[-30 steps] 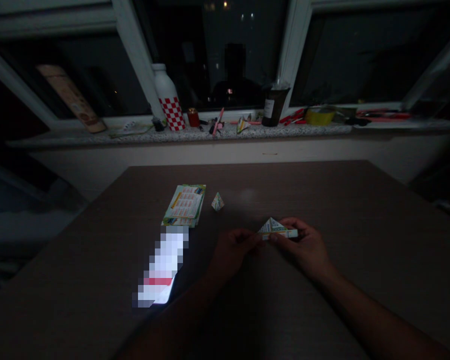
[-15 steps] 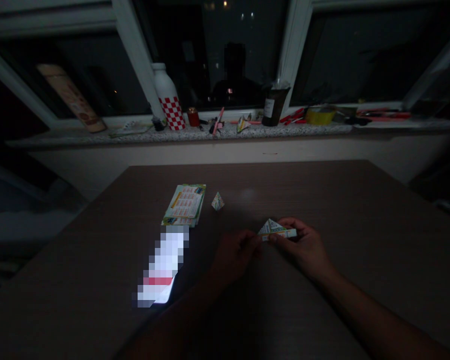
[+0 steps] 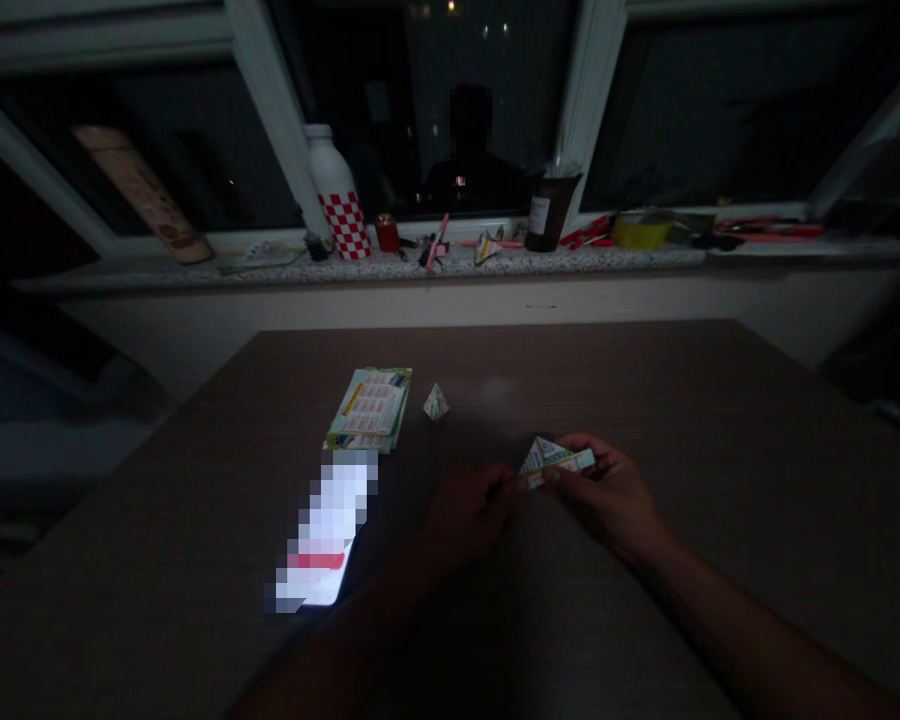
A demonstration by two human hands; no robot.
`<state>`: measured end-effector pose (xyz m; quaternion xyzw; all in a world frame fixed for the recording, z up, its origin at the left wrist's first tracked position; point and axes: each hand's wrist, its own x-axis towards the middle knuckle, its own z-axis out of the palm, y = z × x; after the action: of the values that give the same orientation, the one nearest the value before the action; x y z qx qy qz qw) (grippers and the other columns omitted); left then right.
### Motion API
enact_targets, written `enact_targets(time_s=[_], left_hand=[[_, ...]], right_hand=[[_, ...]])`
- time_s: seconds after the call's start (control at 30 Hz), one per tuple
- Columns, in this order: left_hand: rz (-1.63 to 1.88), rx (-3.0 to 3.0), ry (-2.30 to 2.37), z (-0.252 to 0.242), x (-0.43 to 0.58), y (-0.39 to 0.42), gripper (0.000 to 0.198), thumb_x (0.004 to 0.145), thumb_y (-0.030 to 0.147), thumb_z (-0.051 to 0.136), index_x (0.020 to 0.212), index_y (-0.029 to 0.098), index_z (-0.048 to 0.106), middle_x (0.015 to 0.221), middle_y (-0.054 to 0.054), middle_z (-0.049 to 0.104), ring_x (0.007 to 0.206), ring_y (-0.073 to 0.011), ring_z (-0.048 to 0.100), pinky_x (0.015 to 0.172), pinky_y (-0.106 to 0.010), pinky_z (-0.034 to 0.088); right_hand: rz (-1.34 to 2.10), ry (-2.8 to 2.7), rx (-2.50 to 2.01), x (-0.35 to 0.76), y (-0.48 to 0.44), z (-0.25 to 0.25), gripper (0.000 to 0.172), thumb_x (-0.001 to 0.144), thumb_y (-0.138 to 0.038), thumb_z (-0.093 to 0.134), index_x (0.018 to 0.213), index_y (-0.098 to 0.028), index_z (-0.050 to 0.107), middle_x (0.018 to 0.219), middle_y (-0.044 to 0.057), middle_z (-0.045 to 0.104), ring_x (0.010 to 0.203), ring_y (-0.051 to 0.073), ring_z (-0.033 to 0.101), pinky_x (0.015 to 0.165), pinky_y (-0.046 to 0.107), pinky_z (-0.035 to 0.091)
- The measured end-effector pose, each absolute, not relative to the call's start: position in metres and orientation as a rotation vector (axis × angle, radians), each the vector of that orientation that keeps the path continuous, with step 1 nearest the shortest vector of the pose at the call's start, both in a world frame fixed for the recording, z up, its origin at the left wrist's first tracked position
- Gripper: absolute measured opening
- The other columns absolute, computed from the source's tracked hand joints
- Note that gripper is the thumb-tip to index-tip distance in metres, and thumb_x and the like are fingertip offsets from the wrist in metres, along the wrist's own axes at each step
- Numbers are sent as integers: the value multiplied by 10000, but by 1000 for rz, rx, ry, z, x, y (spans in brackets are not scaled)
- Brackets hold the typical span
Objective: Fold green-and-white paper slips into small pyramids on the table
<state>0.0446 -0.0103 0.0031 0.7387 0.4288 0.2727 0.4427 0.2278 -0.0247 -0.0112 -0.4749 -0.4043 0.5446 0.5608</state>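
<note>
A printed sheet of folded paper, with a triangular peak above a straight band, is held over the table. My right hand is closed on its right part, the thumb pressing the lower band in front and the fingers behind. My left hand is closed in a pinch at the paper's lower left corner; its fingers are dark and partly hidden. A small folded paper shape with a pointed top lies beyond my left hand. To its left is a stack of printed leaflets.
A lit phone with a blurred screen lies left of my left forearm on the brown table. On the window sill stand a checkered bottle, a tan flask, a dark cup and a yellow container.
The folded paper has tilted slightly, its left end lower and its right end a little higher. Both hands keep their grip and have barely moved.
</note>
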Motion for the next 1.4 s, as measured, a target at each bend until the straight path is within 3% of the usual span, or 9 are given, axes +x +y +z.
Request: enact_targets(time_s=[0.33,0.67,1.0,1.4], left_hand=[[869,1447,1058,-2,54,-9,306,868,417,496,733,168,612,623,-3,662,597,-141,598,627,-239,433],[861,1623,1157,0,50,-12,331,878,431,464,687,173,547,501,33,548,468,-106,471,482,-205,343],[773,1984,1111,-2,40,-9,335,911,386,402,684,168,517,569,21,547,518,-109,501,518,-223,335],[779,1988,1189,-1,43,-7,401,898,400,418,608,153,544,531,28,498,501,-98,466,501,-217,300]], right_hand=[[1280,-1026,-1080,230,-24,-16,269,628,-255,806,812,-189,622,710,-3,683,599,121,603,582,231,457],[1286,-1081,-1080,226,-24,-15,256,637,-246,796,813,-185,621,731,5,693,624,127,617,601,230,459],[1353,-1067,-1018,228,-25,-19,269,640,-213,802,835,-194,618,724,-14,693,615,107,618,604,212,465],[1413,-936,-925,227,-24,-17,286,605,-203,824,819,-189,635,704,-10,695,580,108,618,585,220,481]])
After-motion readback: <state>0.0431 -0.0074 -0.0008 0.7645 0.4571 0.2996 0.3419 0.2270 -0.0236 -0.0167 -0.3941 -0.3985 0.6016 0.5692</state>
